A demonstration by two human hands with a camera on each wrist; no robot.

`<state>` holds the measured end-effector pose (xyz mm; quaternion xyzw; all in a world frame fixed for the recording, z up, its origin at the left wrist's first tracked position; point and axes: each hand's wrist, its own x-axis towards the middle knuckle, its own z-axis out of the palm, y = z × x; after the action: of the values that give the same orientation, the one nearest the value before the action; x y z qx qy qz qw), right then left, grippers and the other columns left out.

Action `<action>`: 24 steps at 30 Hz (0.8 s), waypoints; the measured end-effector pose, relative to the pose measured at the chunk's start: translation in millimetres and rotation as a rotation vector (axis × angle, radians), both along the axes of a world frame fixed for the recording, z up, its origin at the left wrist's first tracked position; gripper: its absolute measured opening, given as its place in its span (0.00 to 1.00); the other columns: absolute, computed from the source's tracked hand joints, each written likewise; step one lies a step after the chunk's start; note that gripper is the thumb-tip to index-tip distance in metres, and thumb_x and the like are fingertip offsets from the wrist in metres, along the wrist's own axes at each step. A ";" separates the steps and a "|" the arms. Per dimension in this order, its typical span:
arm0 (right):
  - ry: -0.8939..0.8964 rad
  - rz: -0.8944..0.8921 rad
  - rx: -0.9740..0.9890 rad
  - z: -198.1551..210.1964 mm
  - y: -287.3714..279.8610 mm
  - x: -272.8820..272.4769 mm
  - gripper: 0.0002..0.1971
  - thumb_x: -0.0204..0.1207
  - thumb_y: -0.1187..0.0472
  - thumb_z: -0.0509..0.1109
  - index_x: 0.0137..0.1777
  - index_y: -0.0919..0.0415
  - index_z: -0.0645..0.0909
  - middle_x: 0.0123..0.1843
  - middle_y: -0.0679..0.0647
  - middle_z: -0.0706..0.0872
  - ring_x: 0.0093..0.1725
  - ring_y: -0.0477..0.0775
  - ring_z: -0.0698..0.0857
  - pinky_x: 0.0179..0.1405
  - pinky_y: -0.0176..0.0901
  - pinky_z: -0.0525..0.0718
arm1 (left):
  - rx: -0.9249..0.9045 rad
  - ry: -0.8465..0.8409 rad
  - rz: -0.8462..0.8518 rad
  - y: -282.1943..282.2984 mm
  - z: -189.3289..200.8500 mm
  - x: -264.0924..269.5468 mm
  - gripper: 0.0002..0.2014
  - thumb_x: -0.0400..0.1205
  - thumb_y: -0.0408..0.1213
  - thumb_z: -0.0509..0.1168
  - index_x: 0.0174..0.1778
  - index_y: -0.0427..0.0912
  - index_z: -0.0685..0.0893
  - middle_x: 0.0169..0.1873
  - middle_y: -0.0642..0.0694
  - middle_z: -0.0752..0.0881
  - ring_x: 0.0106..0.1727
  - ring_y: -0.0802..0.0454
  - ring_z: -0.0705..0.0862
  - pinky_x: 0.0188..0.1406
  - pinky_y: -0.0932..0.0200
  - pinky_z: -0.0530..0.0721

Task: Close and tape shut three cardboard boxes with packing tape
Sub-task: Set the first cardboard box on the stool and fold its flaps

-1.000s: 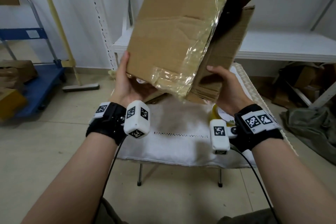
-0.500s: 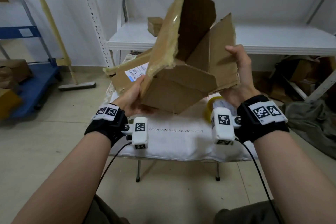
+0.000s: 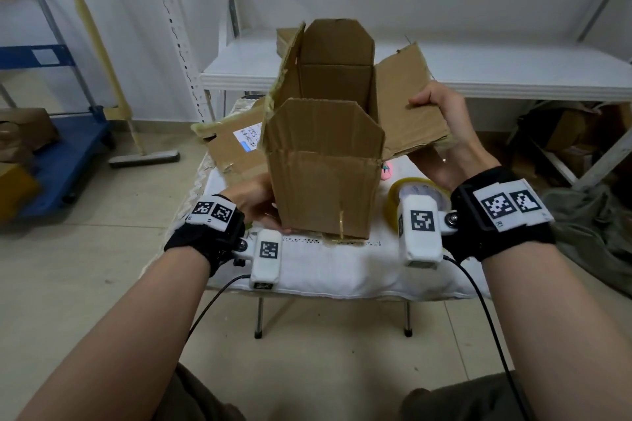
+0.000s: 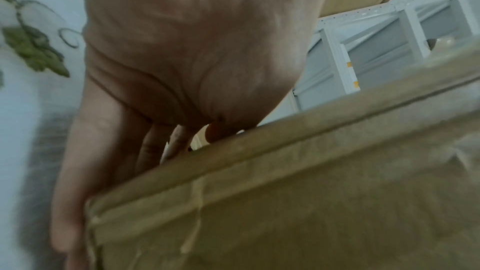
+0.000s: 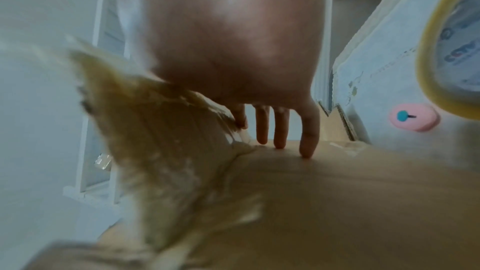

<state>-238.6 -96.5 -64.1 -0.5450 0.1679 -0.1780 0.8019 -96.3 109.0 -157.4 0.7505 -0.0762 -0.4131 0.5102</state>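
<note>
Standing upright on the table [image 3: 342, 270] now, not tipped in the air, the box [image 3: 325, 188] gapes open. Left hand [image 3: 254, 202] grips its bottom corner; right hand [image 3: 441, 123] pinches a side flap [image 3: 407, 102], ready to fold.

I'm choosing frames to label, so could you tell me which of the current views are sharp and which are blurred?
Head view: evenly lit and sharp on the open box, with wide-angle bending at the edges. Left wrist view: dim and smeared, the left hand filling it. Right wrist view: soft, the right hand and box flap motion-blurred.
</note>
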 end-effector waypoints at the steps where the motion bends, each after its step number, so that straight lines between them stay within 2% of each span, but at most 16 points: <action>1: 0.017 0.004 -0.005 -0.3 0.4 -0.1 0.08 0.81 0.59 0.58 0.49 0.60 0.77 0.39 0.53 0.81 0.37 0.49 0.80 0.34 0.39 0.78 | 0.050 -0.050 -0.015 -2.0 0.7 -2.5 0.16 0.90 0.31 0.50 0.56 0.27 0.82 0.51 0.26 0.86 0.45 0.31 0.88 0.35 0.43 0.92; 3: 0.062 0.004 -0.021 -2.7 -1.3 0.1 0.06 0.79 0.60 0.56 0.47 0.60 0.75 0.39 0.53 0.77 0.35 0.50 0.77 0.31 0.38 0.76 | 0.137 -0.179 -0.051 -4.3 1.1 -3.2 0.14 0.87 0.26 0.53 0.54 0.26 0.84 0.49 0.26 0.88 0.45 0.32 0.89 0.45 0.42 0.92; 5: 0.084 -0.026 -0.036 -4.3 -4.3 -0.7 0.06 0.78 0.62 0.56 0.41 0.59 0.73 0.36 0.52 0.75 0.32 0.49 0.76 0.30 0.38 0.74 | 0.181 -0.293 -0.065 -5.9 1.9 -1.7 0.14 0.86 0.27 0.55 0.57 0.25 0.85 0.50 0.28 0.89 0.47 0.35 0.89 0.55 0.40 0.90; 7: 0.077 -0.048 -0.058 -4.9 -8.2 -1.3 0.05 0.77 0.64 0.55 0.47 0.61 0.73 0.38 0.53 0.74 0.34 0.50 0.75 0.32 0.39 0.74 | 0.159 -0.418 -0.038 -6.8 1.2 6.9 0.12 0.87 0.29 0.57 0.61 0.30 0.82 0.51 0.31 0.89 0.47 0.39 0.88 0.54 0.44 0.90; 9: 0.034 -0.048 -0.086 -6.3 -10.9 -1.5 0.13 0.74 0.66 0.55 0.58 0.59 0.71 0.44 0.55 0.72 0.39 0.53 0.74 0.34 0.41 0.76 | -0.007 -0.539 0.035 -8.3 5.7 14.3 0.15 0.86 0.28 0.62 0.69 0.37 0.79 0.54 0.35 0.87 0.44 0.48 0.86 0.45 0.56 0.90; 10: 0.018 -0.048 -0.106 -6.9 -11.2 -0.3 0.18 0.72 0.67 0.55 0.62 0.58 0.72 0.47 0.56 0.72 0.41 0.54 0.74 0.36 0.42 0.78 | -0.139 -0.589 0.086 -9.4 10.7 15.8 0.18 0.86 0.30 0.65 0.72 0.42 0.78 0.59 0.37 0.85 0.47 0.53 0.85 0.46 0.61 0.89; 12: 0.006 -0.058 -0.148 -7.3 -9.0 3.1 0.27 0.72 0.68 0.55 0.72 0.53 0.73 0.50 0.56 0.75 0.44 0.54 0.76 0.39 0.43 0.80 | -0.410 -0.655 0.173 -10.0 32.2 7.9 0.18 0.89 0.43 0.60 0.77 0.52 0.75 0.71 0.46 0.80 0.61 0.58 0.82 0.60 0.59 0.85; 13: 0.001 -0.075 -0.166 -7.3 -7.6 4.9 0.30 0.74 0.69 0.54 0.76 0.50 0.73 0.48 0.55 0.78 0.42 0.52 0.78 0.40 0.43 0.81 | -0.518 -0.678 0.163 -9.1 45.2 1.9 0.20 0.90 0.50 0.54 0.79 0.57 0.72 0.76 0.50 0.75 0.68 0.58 0.78 0.66 0.58 0.80; 14: -0.007 -0.101 -0.182 -7.2 -6.1 6.9 0.29 0.76 0.70 0.53 0.73 0.48 0.76 0.41 0.51 0.80 0.37 0.48 0.79 0.40 0.42 0.82 | -0.583 -0.735 0.109 -8.0 56.8 -3.0 0.22 0.90 0.55 0.49 0.81 0.60 0.69 0.81 0.53 0.69 0.74 0.57 0.73 0.67 0.61 0.73; 15: -0.011 -0.129 -0.200 -7.8 -6.2 9.1 0.24 0.77 0.69 0.53 0.66 0.47 0.79 0.33 0.47 0.79 0.32 0.44 0.78 0.43 0.41 0.83 | -0.609 -0.817 0.025 -6.6 67.3 -7.4 0.24 0.89 0.57 0.47 0.81 0.61 0.69 0.84 0.56 0.63 0.78 0.56 0.69 0.68 0.64 0.68; 16: -0.011 -0.152 -0.211 -8.0 -6.2 10.5 0.20 0.79 0.68 0.53 0.58 0.45 0.80 0.28 0.46 0.75 0.30 0.43 0.76 0.47 0.41 0.82 | -0.612 -0.891 -0.063 -5.5 74.4 -9.1 0.24 0.88 0.58 0.49 0.79 0.61 0.73 0.85 0.59 0.59 0.82 0.56 0.65 0.70 0.66 0.67; 17: -0.005 -0.163 -0.218 -8.6 -6.6 10.7 0.21 0.80 0.69 0.52 0.56 0.43 0.79 0.27 0.46 0.73 0.30 0.43 0.75 0.49 0.41 0.82 | -0.605 -0.918 -0.133 -4.9 79.3 -10.1 0.21 0.87 0.59 0.55 0.74 0.59 0.79 0.84 0.62 0.59 0.83 0.58 0.62 0.70 0.65 0.66; 19: 0.003 -0.147 -0.214 -9.9 -6.4 8.1 0.30 0.80 0.73 0.50 0.72 0.41 0.74 0.33 0.46 0.78 0.33 0.44 0.77 0.43 0.39 0.83 | -0.593 -0.876 -0.178 -3.9 82.1 -10.4 0.15 0.79 0.54 0.64 0.56 0.53 0.87 0.83 0.63 0.64 0.83 0.62 0.63 0.72 0.59 0.67; 20: 0.000 -0.128 -0.202 -10.3 -6.3 6.8 0.35 0.79 0.74 0.50 0.81 0.41 0.68 0.41 0.48 0.82 0.37 0.46 0.80 0.40 0.40 0.84 | -0.600 -0.868 -0.165 -3.4 82.2 -10.4 0.12 0.76 0.51 0.65 0.49 0.50 0.86 0.81 0.61 0.68 0.82 0.63 0.66 0.74 0.57 0.68; 22: -0.003 -0.096 -0.178 -10.2 -5.8 5.8 0.39 0.78 0.72 0.52 0.87 0.40 0.60 0.56 0.55 0.82 0.46 0.53 0.81 0.40 0.44 0.84 | -0.659 -0.829 -0.096 0.5 84.4 -7.7 0.06 0.72 0.42 0.64 0.42 0.47 0.81 0.76 0.58 0.76 0.79 0.61 0.71 0.73 0.56 0.71; 24: 0.012 -0.120 -0.145 -10.5 -7.1 5.6 0.42 0.72 0.69 0.57 0.87 0.40 0.61 0.58 0.57 0.81 0.47 0.56 0.81 0.41 0.45 0.84 | -0.743 -0.706 -0.028 9.5 87.0 -0.9 0.04 0.71 0.34 0.60 0.39 0.44 0.77 0.73 0.57 0.80 0.75 0.58 0.77 0.65 0.56 0.78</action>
<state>-233.1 -103.6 -74.6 -0.5917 0.1917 -0.2343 0.7472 -97.2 118.5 -70.3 0.6112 -0.3956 -0.0861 0.6801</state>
